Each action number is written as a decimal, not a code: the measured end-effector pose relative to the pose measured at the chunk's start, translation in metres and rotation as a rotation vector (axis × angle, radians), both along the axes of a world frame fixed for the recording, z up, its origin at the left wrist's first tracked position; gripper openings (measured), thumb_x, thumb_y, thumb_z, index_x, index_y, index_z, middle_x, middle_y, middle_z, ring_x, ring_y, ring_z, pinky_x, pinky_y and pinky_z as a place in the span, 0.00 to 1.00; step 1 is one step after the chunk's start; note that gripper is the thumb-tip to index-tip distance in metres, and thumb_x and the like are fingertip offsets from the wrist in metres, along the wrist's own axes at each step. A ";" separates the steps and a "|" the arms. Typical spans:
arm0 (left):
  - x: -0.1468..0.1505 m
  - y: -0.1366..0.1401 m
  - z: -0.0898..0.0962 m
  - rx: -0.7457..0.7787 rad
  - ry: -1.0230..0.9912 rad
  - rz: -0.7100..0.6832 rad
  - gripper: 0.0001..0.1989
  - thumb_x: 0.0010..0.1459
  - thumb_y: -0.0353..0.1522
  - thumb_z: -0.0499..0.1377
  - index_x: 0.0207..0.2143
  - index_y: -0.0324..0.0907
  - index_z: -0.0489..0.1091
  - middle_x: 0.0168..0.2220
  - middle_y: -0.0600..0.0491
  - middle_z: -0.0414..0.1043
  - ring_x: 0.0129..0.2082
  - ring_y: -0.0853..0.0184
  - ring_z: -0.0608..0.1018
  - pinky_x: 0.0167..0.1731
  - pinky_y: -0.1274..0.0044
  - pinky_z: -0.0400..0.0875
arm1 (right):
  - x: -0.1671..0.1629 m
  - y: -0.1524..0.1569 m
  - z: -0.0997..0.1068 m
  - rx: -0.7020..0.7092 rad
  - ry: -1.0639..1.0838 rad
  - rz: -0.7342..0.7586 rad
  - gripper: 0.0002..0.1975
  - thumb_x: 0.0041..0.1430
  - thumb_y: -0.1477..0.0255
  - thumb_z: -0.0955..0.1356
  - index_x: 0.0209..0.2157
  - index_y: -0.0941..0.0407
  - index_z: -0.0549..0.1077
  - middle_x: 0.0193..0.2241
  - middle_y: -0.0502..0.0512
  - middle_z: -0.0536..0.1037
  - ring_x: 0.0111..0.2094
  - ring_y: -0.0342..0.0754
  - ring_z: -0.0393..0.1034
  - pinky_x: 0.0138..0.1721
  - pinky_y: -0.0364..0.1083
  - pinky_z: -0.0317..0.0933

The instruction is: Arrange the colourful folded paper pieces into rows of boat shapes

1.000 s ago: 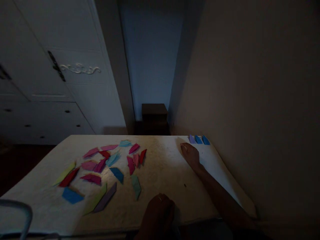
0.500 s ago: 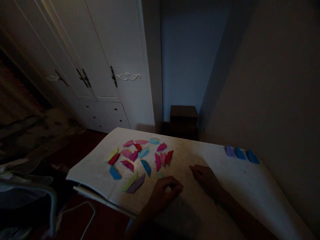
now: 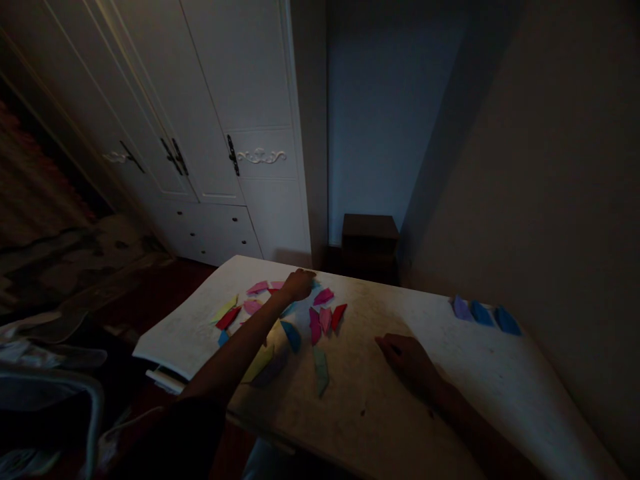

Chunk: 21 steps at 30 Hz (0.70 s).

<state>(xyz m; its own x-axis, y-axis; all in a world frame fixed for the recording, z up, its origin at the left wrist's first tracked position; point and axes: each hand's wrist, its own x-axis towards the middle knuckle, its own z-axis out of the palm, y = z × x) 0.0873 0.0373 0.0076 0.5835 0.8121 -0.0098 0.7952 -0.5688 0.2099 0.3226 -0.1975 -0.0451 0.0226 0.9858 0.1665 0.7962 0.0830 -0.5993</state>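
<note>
Folded paper pieces in several colours lie on the white table (image 3: 200,333). My left hand (image 3: 300,284) reaches across them to a light blue folded paper piece (image 3: 316,284) near the far edge, partly covering it. Its fingers are too dark to show whether they grip the paper. My right hand (image 3: 404,353) rests on the tabletop with its fingers curled in and nothing visible in them. Between the hands lie a magenta piece (image 3: 315,325), a pink piece (image 3: 325,320), a red piece (image 3: 339,316) and a pale green piece (image 3: 321,372).
Two blue folded pieces (image 3: 507,321) and a purple one (image 3: 461,309) stand by the wall at the right. Behind the table are a white wardrobe (image 3: 270,220) and a dark brown box-like stand (image 3: 370,227). A metal tube frame (image 3: 95,413) is at lower left.
My left hand has moved forward and left, from the near side of the table to the far paper pieces. The pale green piece is uncovered. My right hand has hardly moved.
</note>
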 end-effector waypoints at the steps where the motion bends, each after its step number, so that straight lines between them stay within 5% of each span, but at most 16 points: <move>1: 0.000 0.003 -0.003 -0.009 0.016 -0.008 0.20 0.52 0.26 0.58 0.49 0.40 0.70 0.51 0.43 0.73 0.53 0.56 0.72 0.51 0.67 0.66 | 0.000 0.001 -0.001 0.000 -0.001 0.002 0.25 0.66 0.57 0.56 0.20 0.55 0.65 0.21 0.51 0.71 0.22 0.44 0.63 0.25 0.43 0.51; 8: -0.003 0.011 -0.009 -0.021 -0.047 -0.001 0.19 0.54 0.30 0.58 0.50 0.41 0.69 0.51 0.43 0.73 0.52 0.57 0.73 0.51 0.69 0.65 | 0.004 0.003 -0.002 -0.020 0.034 0.009 0.24 0.66 0.57 0.57 0.20 0.54 0.65 0.21 0.51 0.71 0.23 0.45 0.63 0.27 0.44 0.52; 16: 0.014 -0.006 0.007 0.001 -0.326 0.009 0.23 0.57 0.35 0.59 0.54 0.36 0.64 0.49 0.45 0.73 0.46 0.61 0.76 0.47 0.74 0.69 | 0.004 0.003 -0.003 -0.015 0.010 0.023 0.24 0.67 0.58 0.56 0.21 0.55 0.65 0.21 0.50 0.71 0.24 0.44 0.64 0.28 0.44 0.51; 18: 0.027 -0.014 0.013 -0.058 -0.466 0.004 0.23 0.56 0.37 0.60 0.51 0.36 0.66 0.45 0.46 0.75 0.42 0.63 0.77 0.42 0.75 0.71 | 0.004 0.004 -0.004 -0.014 -0.007 0.018 0.24 0.67 0.58 0.56 0.21 0.55 0.65 0.21 0.50 0.71 0.23 0.44 0.63 0.27 0.43 0.50; 21: 0.054 -0.030 0.018 -0.340 -0.831 0.010 0.24 0.49 0.39 0.65 0.47 0.35 0.69 0.38 0.49 0.75 0.34 0.66 0.78 0.34 0.75 0.73 | 0.003 0.004 -0.002 0.004 -0.037 0.019 0.24 0.67 0.58 0.57 0.22 0.56 0.67 0.21 0.49 0.71 0.23 0.43 0.63 0.27 0.42 0.50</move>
